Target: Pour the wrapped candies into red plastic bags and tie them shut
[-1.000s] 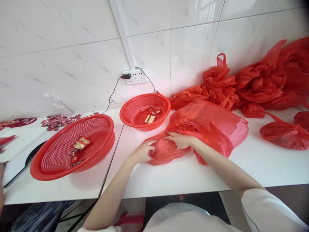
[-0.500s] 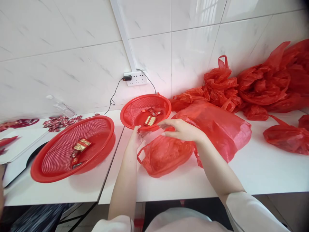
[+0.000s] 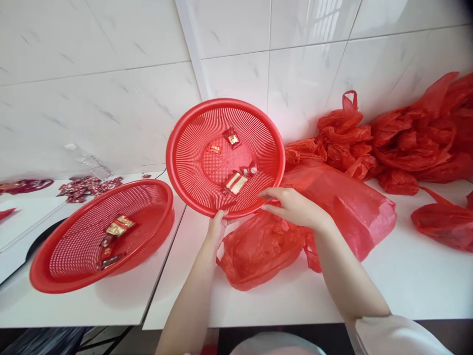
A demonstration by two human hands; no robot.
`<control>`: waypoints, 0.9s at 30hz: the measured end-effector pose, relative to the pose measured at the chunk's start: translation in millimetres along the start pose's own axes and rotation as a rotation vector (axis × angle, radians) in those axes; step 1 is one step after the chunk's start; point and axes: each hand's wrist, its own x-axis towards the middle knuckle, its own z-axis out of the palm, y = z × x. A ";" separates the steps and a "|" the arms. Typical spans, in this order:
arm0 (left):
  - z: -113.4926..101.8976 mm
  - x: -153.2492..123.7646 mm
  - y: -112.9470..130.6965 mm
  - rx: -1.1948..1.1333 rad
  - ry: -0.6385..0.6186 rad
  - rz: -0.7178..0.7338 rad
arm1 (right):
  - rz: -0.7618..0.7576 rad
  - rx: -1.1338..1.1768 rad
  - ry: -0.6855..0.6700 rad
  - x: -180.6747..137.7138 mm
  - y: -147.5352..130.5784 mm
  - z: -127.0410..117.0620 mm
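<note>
A round red plastic basket [image 3: 189,190] is tipped up with its inside facing me. Inside it lie several small wrapped packets, among them a gold-and-red packet [image 3: 236,183] and a dark red packet [image 3: 232,138]. My left hand [image 3: 218,228] grips the near rim, thumb over the edge and the other fingers mostly hidden beneath. At the near right rim, my right hand [image 3: 290,204] has its bent fingers on the edge. Just under the basket sits a knotted red plastic bag [image 3: 262,251], close to both hands.
Left of me stands a larger red basket [image 3: 158,231] holding several packets. Behind it lies a pile of small red packets [image 3: 86,187]. A big filled red bag [image 3: 343,202] is at my right, with more red bags [image 3: 414,133] along the tiled wall.
The smaller basket has been raised and tilted toward me, off its place by the wall. My left hand now holds its rim, and the packets have spread inside it.
</note>
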 end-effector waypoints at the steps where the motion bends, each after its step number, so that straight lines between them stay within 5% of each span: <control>1: 2.7 -2.3 -1.8 0.003 0.001 0.008 | 0.003 -0.020 0.027 1.0 1.2 1.0; 9: 16.2 -18.5 -5.6 -0.026 -0.060 -0.022 | -0.080 -0.157 0.113 13.3 11.8 18.4; 17: 18.6 -18.5 -15.2 -0.066 -0.080 -0.134 | -0.019 -0.346 -0.079 28.9 31.5 65.0; 23: 12.3 -13.3 -12.1 -0.048 -0.059 -0.182 | -0.058 -0.250 -0.148 27.6 24.9 52.4; 27: 11.5 -14.9 -7.9 -0.033 -0.039 -0.241 | -0.050 -0.016 -0.022 28.2 24.5 39.6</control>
